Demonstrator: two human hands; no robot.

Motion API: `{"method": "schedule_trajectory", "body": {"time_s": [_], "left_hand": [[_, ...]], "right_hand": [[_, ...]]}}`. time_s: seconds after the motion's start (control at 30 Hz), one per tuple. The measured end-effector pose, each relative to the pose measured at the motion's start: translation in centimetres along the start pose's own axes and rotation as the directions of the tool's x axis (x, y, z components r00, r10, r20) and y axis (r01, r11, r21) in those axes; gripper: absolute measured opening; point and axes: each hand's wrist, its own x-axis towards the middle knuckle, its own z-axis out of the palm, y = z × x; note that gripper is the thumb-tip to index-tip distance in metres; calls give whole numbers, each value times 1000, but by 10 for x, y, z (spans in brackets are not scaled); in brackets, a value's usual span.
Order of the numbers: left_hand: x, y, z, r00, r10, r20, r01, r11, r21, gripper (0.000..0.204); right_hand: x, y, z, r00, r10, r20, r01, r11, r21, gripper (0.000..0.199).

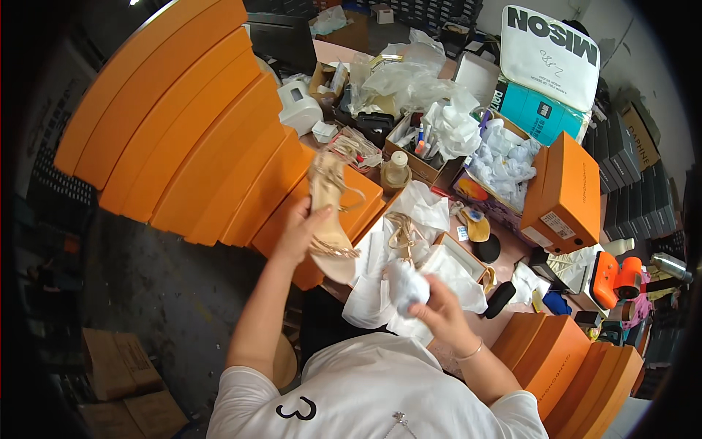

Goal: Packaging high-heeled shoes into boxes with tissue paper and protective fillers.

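Observation:
My left hand (298,228) is closed round the middle of a beige strappy sandal (330,235), its toe end towards me and its heel end pointing away. My right hand (444,314) pinches a crumpled white wad (406,287); whether it is cloth or paper I cannot tell. The wad is a little right of the sandal's toe, apart from it. Just beyond the wad, a second strappy sandal (401,233) lies on white tissue paper (426,207) that spreads over a shoebox on the table.
Tall stacks of orange shoeboxes (197,146) rise on my left. More orange boxes (559,358) stand near right. An upright orange box (563,190), a carton of white wads (504,161) and a glue bottle (395,170) crowd the table. An orange tool (618,274) lies far right.

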Motion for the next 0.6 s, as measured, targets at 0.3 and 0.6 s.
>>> {"method": "schedule_trajectory", "body": {"time_s": [0.3,0.6], "left_hand": [[-105,-68,71,932,-266,247,363,727,-584,46],[-147,-94,83,905,-409,116,401,731,-552,44]], "right_hand": [[32,26,14,926,-376,39,251,535,-807,48],[-30,65,7,953,-181,244,301,458,-836,60]]}}
